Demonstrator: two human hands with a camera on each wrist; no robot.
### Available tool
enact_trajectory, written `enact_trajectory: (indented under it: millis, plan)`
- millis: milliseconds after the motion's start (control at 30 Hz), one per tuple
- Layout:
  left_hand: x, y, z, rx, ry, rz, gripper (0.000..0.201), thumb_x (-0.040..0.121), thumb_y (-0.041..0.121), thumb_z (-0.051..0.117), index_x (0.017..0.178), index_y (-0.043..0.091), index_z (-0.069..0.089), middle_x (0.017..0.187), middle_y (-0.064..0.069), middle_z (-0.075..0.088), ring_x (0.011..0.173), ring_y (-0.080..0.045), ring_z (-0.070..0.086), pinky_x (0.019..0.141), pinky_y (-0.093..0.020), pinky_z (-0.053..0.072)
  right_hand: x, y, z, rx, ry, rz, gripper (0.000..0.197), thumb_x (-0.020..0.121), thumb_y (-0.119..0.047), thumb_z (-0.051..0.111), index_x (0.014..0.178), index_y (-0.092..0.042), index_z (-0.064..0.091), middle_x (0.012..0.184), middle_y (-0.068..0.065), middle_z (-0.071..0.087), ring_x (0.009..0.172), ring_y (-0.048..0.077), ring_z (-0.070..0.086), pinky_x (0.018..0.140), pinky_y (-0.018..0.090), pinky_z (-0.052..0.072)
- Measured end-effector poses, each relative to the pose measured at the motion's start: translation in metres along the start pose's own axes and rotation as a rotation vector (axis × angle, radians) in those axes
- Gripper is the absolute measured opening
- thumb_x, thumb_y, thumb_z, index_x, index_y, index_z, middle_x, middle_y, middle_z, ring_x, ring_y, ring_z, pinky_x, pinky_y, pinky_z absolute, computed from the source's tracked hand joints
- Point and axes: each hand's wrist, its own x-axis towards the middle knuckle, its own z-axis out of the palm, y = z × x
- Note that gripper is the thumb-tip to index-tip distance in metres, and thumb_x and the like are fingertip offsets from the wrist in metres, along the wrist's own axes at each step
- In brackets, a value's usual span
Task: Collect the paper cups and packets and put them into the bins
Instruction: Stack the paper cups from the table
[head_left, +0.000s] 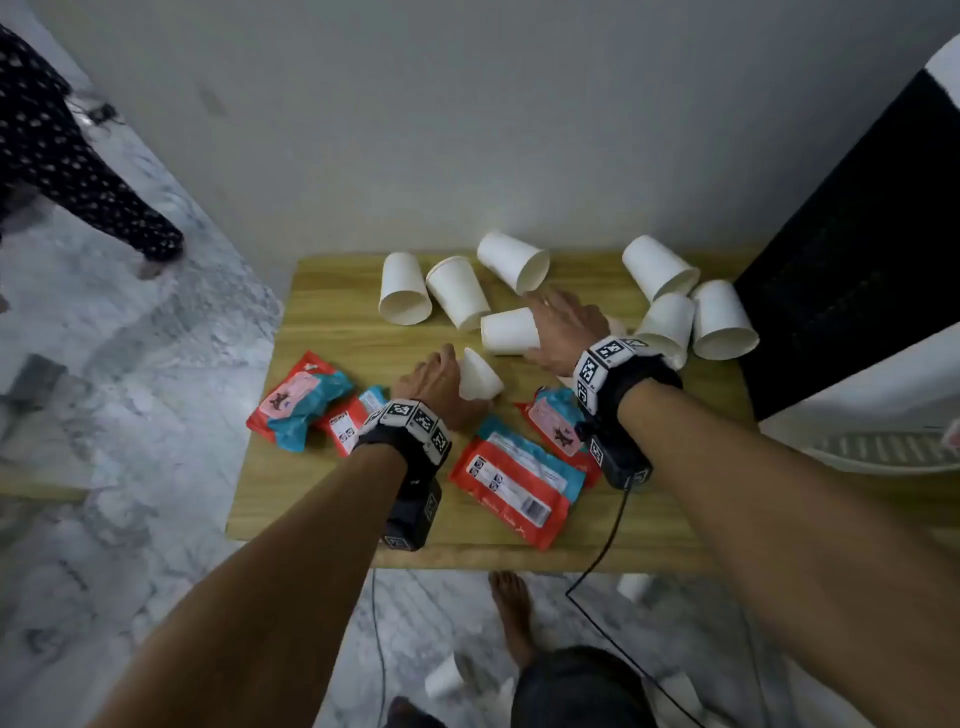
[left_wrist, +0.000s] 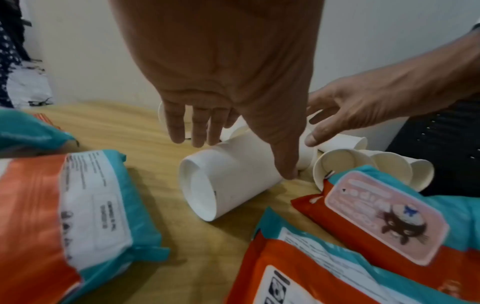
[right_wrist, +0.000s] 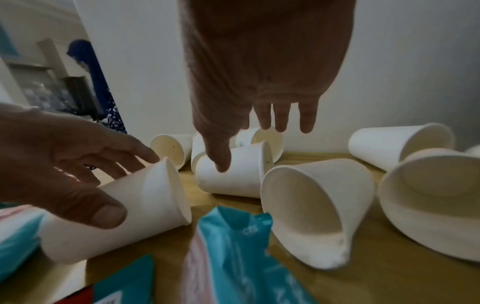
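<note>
From the head camera, the left hand (head_left: 434, 382) lies over a tipped paper cup (head_left: 479, 375), which sits just right of its fingers on the wooden table (head_left: 322, 312). The right hand (head_left: 566, 327) is spread beside a second cup (head_left: 509, 331), at the left of its fingers. Red-and-teal packets (head_left: 511, 486) lie nearer the body; no bin shows.

In the left wrist view, the fingers (left_wrist: 200, 127) are nearly straight with the thumb on the white cup's wall (left_wrist: 233, 176); nothing is clasped yet. The cup looks light and thin-walled, easily crushed, so a gentle hold round its middle seems best.

In the right wrist view, the fingers (right_wrist: 284, 117) hang extended above the second cup (right_wrist: 233, 174), the thumb touching its side. The cups are plain white and tapered, rims rolled; the packets look soft and slick.
</note>
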Motion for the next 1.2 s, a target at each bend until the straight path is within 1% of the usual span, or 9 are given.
enact_trajectory:
  millis: [133, 267, 367, 500, 667, 800, 967, 1133, 1200]
  plan:
    - [0.012, -0.010, 0.005, -0.013, -0.052, -0.039, 0.080, 0.071, 0.057, 0.070, 0.128, 0.014, 0.032, 0.122, -0.012, 0.057, 0.109, -0.033, 0.057, 0.075, -0.037, 0.043, 0.020, -0.006, 0.001, -0.127, -0.109, -0.034, 0.062, 0.079, -0.018, 0.071, 0.134, -0.013, 0.041, 0.135, 0.010, 0.046, 0.123, 0.033, 0.046, 0.093, 0.045, 0.039]
    - [0.017, -0.018, 0.009, -0.047, -0.078, -0.008, 0.080, 0.071, 0.056, 0.070, 0.129, 0.015, 0.033, 0.122, -0.012, 0.059, 0.107, -0.032, 0.058, 0.081, -0.040, 0.048, 0.026, -0.009, 0.004, -0.191, -0.127, -0.040, 0.053, 0.081, -0.011, 0.066, 0.129, -0.012, 0.045, 0.129, 0.012, 0.053, 0.119, 0.034, 0.050, 0.090, 0.044, 0.041]
    - [0.014, -0.025, 0.003, -0.078, -0.078, 0.048, 0.082, 0.071, 0.054, 0.070, 0.132, 0.016, 0.032, 0.125, -0.011, 0.057, 0.110, -0.032, 0.056, 0.085, -0.042, 0.048, 0.026, -0.008, 0.001, -0.214, -0.107, -0.077, 0.049, 0.081, -0.014, 0.067, 0.127, -0.011, 0.047, 0.126, 0.012, 0.056, 0.116, 0.035, 0.053, 0.089, 0.043, 0.042]
    - [0.002, -0.047, -0.006, -0.157, -0.009, 0.056, 0.083, 0.074, 0.051, 0.070, 0.137, 0.016, 0.030, 0.130, -0.010, 0.055, 0.115, -0.031, 0.054, 0.088, -0.041, 0.047, 0.027, -0.006, -0.015, -0.255, -0.002, -0.131, 0.040, 0.081, -0.016, 0.064, 0.118, -0.011, 0.050, 0.111, 0.010, 0.065, 0.099, 0.033, 0.062, 0.071, 0.036, 0.044]
    - [-0.003, -0.055, -0.010, -0.217, 0.006, 0.001, 0.080, 0.074, 0.051, 0.070, 0.136, 0.017, 0.033, 0.131, -0.008, 0.056, 0.116, -0.030, 0.055, 0.090, -0.042, 0.049, 0.026, -0.011, -0.016, -0.292, -0.234, -0.087, 0.059, 0.072, -0.043, 0.078, 0.117, -0.016, 0.050, 0.118, 0.005, 0.060, 0.110, 0.030, 0.058, 0.078, 0.038, 0.044]
    - [-0.005, -0.053, -0.011, -0.290, 0.040, -0.003, 0.079, 0.073, 0.050, 0.071, 0.136, 0.018, 0.035, 0.131, -0.006, 0.055, 0.116, -0.028, 0.054, 0.091, -0.040, 0.048, 0.023, -0.019, -0.005, -0.296, -0.287, -0.078, 0.066, 0.069, -0.036, 0.079, 0.125, -0.018, 0.048, 0.120, 0.005, 0.063, 0.107, 0.028, 0.062, 0.078, 0.036, 0.046]
    - [-0.004, -0.063, -0.022, -0.417, 0.131, -0.035, 0.081, 0.068, 0.042, 0.077, 0.135, 0.019, 0.037, 0.129, -0.006, 0.055, 0.117, -0.027, 0.053, 0.095, -0.041, 0.046, 0.022, -0.026, -0.031, -0.093, -0.196, -0.054, 0.074, 0.073, -0.037, 0.076, 0.127, -0.013, 0.032, 0.117, 0.012, 0.060, 0.099, 0.033, 0.062, 0.068, 0.034, 0.043]
    - [0.003, -0.067, -0.038, -0.526, 0.251, -0.043, 0.081, 0.065, 0.030, 0.081, 0.132, 0.016, 0.037, 0.126, -0.009, 0.054, 0.112, -0.029, 0.055, 0.090, -0.040, 0.048, 0.023, -0.040, -0.100, 0.290, -0.013, -0.174, 0.059, 0.072, -0.034, 0.078, 0.117, -0.019, 0.044, 0.112, 0.012, 0.053, 0.088, 0.025, 0.053, 0.057, 0.027, 0.038]
    - [0.006, -0.064, -0.043, -0.583, 0.291, -0.031, 0.082, 0.066, 0.025, 0.081, 0.133, 0.015, 0.035, 0.124, -0.010, 0.055, 0.109, -0.030, 0.056, 0.085, -0.037, 0.048, 0.026, -0.055, -0.116, 0.344, -0.029, -0.214, 0.053, 0.076, -0.035, 0.073, 0.119, -0.020, 0.044, 0.109, 0.009, 0.051, 0.089, 0.024, 0.052, 0.061, 0.026, 0.037]
